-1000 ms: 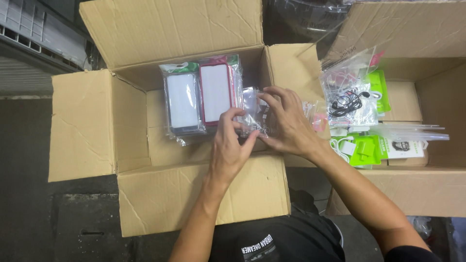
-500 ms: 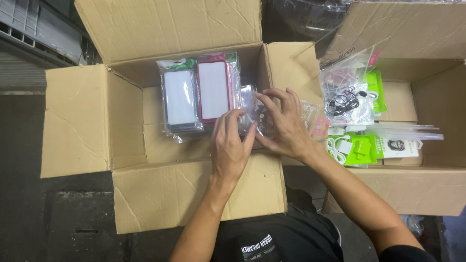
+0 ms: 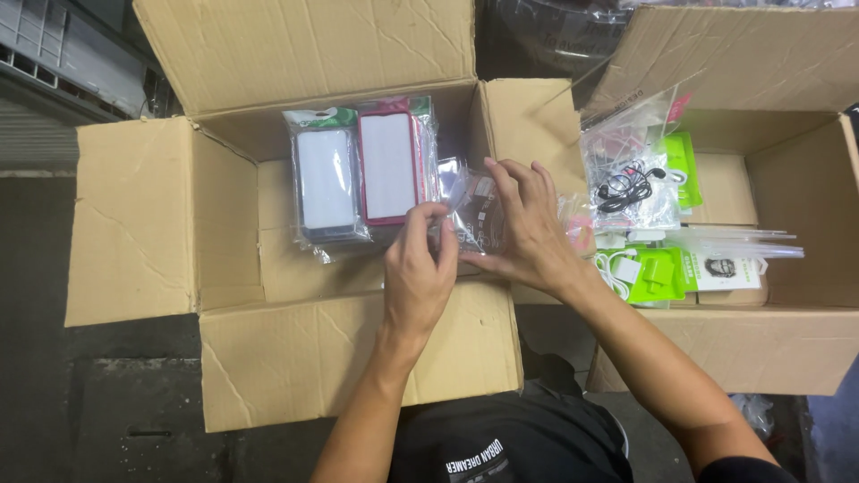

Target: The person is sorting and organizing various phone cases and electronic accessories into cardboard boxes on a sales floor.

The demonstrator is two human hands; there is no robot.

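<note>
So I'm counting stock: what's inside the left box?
Inside the left box, two bagged phone cases stand at the back, one green-topped, one red. Both hands hold a clear bag there, hiding whatever lies below.

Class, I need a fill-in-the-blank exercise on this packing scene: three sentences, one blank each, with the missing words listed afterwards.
1. The left hand and right hand together hold a small clear plastic ____ over the open box.
2. The packaged phone case with the ____ frame stands to the right of the dark-framed one.
3. Both hands work above the ____ of the two cardboard boxes.

Missing words: bag; red; left
</note>
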